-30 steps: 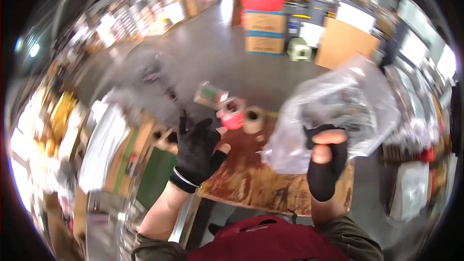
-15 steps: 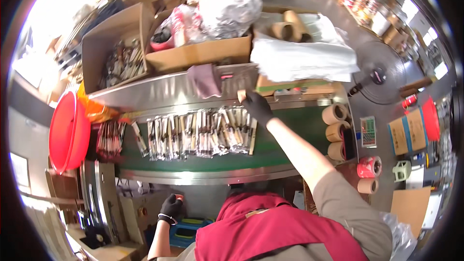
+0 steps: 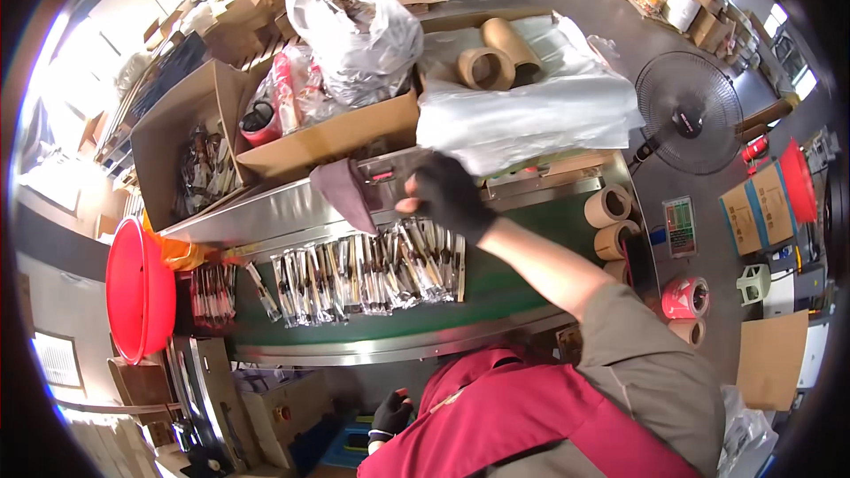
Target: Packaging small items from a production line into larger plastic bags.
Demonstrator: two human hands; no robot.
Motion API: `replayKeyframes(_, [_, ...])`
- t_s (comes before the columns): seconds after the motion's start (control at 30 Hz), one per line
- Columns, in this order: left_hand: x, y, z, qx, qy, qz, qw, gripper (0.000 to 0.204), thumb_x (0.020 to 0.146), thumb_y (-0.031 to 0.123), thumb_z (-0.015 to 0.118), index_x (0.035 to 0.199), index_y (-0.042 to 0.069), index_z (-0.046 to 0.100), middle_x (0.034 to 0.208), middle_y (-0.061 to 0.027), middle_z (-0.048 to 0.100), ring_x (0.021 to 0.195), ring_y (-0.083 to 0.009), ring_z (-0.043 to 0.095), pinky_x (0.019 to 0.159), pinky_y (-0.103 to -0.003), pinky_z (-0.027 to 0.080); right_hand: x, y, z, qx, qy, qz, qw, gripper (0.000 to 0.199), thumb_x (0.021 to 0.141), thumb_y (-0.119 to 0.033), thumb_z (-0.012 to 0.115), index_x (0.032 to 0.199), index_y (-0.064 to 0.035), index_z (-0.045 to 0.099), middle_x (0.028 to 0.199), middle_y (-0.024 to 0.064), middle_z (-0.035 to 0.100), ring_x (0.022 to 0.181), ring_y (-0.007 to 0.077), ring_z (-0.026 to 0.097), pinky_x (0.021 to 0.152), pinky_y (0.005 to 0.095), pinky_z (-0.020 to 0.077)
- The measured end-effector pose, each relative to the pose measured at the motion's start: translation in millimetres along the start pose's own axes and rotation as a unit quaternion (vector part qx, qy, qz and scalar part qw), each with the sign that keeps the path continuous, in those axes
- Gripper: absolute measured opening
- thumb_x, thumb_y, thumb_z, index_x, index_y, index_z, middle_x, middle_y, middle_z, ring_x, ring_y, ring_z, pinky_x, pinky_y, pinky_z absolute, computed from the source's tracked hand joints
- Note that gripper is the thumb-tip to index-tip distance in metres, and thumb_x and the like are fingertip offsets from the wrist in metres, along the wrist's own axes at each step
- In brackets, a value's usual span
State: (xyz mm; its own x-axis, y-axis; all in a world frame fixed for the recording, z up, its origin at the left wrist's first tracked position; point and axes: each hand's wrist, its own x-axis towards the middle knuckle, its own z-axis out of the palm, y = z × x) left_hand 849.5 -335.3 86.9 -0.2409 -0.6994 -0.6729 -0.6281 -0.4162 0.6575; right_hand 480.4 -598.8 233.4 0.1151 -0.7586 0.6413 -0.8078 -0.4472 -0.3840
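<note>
My right hand (image 3: 447,199), in a black glove with bare fingertips, reaches above the far edge of the green belt (image 3: 509,279). Its fingers are bent, with thumb and forefinger apart and nothing visible between them. Just left of it, a dull purple cloth (image 3: 341,195) hangs over the metal ledge, beside a small red object (image 3: 381,176). Below the hand lies a row of slim, long-handled items in clear wrappers (image 3: 354,274). My left hand (image 3: 390,412), also black-gloved, hangs low on the near side of the belt. Its fingers curl, and whether they hold anything is hidden.
Behind the ledge stand open cardboard boxes (image 3: 328,146), a stuffed clear bag (image 3: 354,35) and plastic sheeting (image 3: 522,115) under cardboard tubes. More tape-like rolls (image 3: 607,205) sit at the belt's right end. A red basin (image 3: 142,292) is at left, a black fan (image 3: 689,115) at right.
My right hand has moved left toward the cloth, its fingers now bent with the thumb apart. My left hand is lower and further right in view. The head view has shifted.
</note>
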Motion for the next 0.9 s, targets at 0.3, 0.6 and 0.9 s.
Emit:
replayKeyframes(0.3, [0.2, 16.4, 22.2, 0.114, 0.036, -0.031, 0.992, 0.035, 0.079, 0.027, 0.059, 0.108, 0.007, 0.058, 0.100, -0.0158, 0.064, 0.095, -0.0304, 0.062, 0.080, -0.036, 0.048, -38.8, 154.9, -148.7, -0.277, -0.044, -0.060, 0.958, 0.033, 0.067, -0.010, 0.069, 0.098, -0.0109, 0.056, 0.106, 0.0064, 0.055, 0.102, 0.0273, 0.050, 0.092, 0.0423, 0.0407])
replayKeyframes(0.6, [-59.8, -67.3, 100.8, -0.021, 0.060, -0.101, 0.993, 0.040, 0.084, 0.031, 0.056, 0.116, 0.006, 0.055, 0.097, -0.0107, 0.065, 0.092, -0.0200, 0.062, 0.081, -0.030, 0.046, -16.9, 178.9, -158.4, -0.001, 0.029, 0.091, 0.995, 0.017, 0.085, -0.015, 0.059, 0.085, -0.0013, 0.049, 0.069, 0.0135, 0.056, 0.064, 0.0277, 0.057, 0.060, 0.0317, 0.0441])
replayKeyframes(0.9, [-132.5, -87.4, 102.6, 0.007, 0.163, -0.065, 0.984, 0.033, 0.083, 0.029, 0.057, 0.107, 0.007, 0.059, 0.100, -0.0108, 0.065, 0.096, -0.0257, 0.061, 0.082, -0.034, 0.047, -23.6, 85.7, -120.8, 0.122, -0.120, 0.129, 0.977, 0.016, 0.077, -0.009, 0.063, 0.079, -0.0032, 0.048, 0.068, 0.0073, 0.054, 0.064, 0.0159, 0.052, 0.065, 0.0298, 0.0441])
